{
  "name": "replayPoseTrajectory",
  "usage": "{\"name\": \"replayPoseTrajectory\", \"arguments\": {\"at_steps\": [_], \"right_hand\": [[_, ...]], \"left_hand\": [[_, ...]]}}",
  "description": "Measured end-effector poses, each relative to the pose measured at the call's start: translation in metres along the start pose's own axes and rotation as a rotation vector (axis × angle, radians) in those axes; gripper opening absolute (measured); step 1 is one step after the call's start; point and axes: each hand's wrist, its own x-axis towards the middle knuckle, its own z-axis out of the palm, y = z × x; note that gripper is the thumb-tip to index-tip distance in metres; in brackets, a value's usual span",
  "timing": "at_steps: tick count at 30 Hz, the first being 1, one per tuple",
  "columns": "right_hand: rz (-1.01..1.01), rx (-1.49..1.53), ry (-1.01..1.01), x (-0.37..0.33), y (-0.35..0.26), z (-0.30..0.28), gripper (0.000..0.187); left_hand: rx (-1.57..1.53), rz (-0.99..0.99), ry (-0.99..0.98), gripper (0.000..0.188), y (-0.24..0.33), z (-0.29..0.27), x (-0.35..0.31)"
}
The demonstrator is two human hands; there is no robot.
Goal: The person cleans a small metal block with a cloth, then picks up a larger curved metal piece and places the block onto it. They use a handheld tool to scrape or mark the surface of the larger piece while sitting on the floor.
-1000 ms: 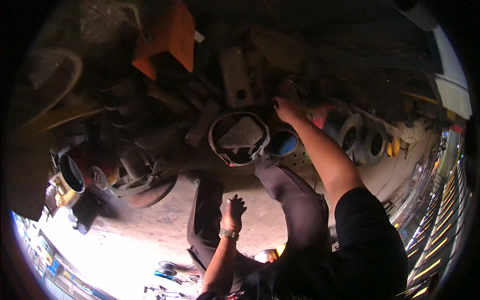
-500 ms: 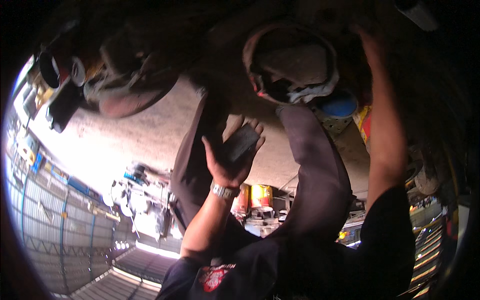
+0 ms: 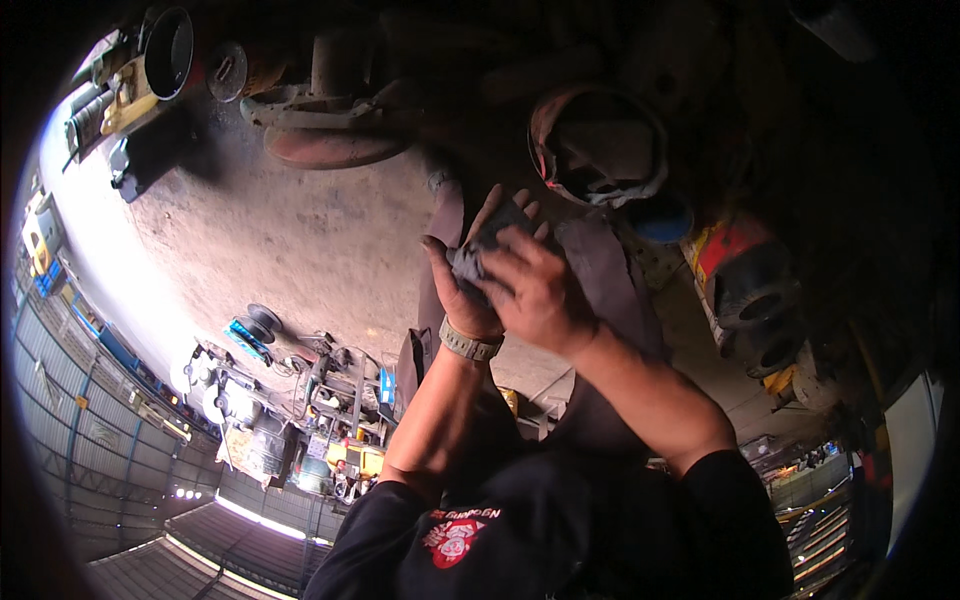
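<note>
flat dark grey rectangular slab [image 3: 503,223]: lying on the left hand [image 3: 467,305], across its palm and fingers, underneath the right hand [image 3: 540,295].
left hand: palm up and opened out, thumb held off to the side, fingertips showing past the slab – it bears the slab rather than gripping it.
right hand: over the slab, fingers bent and blurred; a small grey crumpled patch [image 3: 467,262] sits at the fingertips, but i cannot tell whether they have hold of it.
wrist: grey-green strapped watch [image 3: 470,343] just below the left hand.
floor: pale brown, stained bare floor [image 3: 310,225], in shade near the hands and glaring white toward the left.
beyond the hands: round open container with a ragged reddish rim [image 3: 541,150]; just beside it, a round blue object [image 3: 660,220]; farther right, a red-and-yellow cylinder [image 3: 728,243].
left side: black reel [image 3: 262,322] on the floor – well apart from the hands.
room: grey corrugated metal wall [image 3: 70,430] at the lower left.
</note>
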Motion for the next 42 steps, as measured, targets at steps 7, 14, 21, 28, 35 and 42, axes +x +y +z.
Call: {"name": "replayPoseTrajectory", "arguments": {"at_steps": [7,14,21,28,35,42], "right_hand": [[-0.022,-0.123,-0.015,0.007,-0.013,0.031,0.021],[0.086,-0.214,-0.151,0.028,-0.004,0.022,0.031],[-0.036,-0.362,-0.146,0.035,-0.039,0.033,0.028],[-0.035,-0.221,-0.218,0.011,-0.039,0.06,0.027],[0.456,0.343,-0.181,0.03,-0.046,0.034,0.024],[-0.025,-0.275,-0.062,0.035,-0.049,0.033,0.043]], "left_hand": [[-0.122,0.024,0.095,0.094,0.009,-0.004,-0.037],[-0.296,0.064,0.104,0.094,0.037,-0.009,-0.054],[-0.31,0.107,0.11,0.087,0.055,-0.006,-0.049],[-0.225,0.129,0.079,0.093,0.054,-0.028,-0.041],[-0.318,0.142,0.017,0.105,0.074,-0.011,-0.043],[-0.356,0.149,0.085,0.091,0.066,-0.006,-0.042]]}}
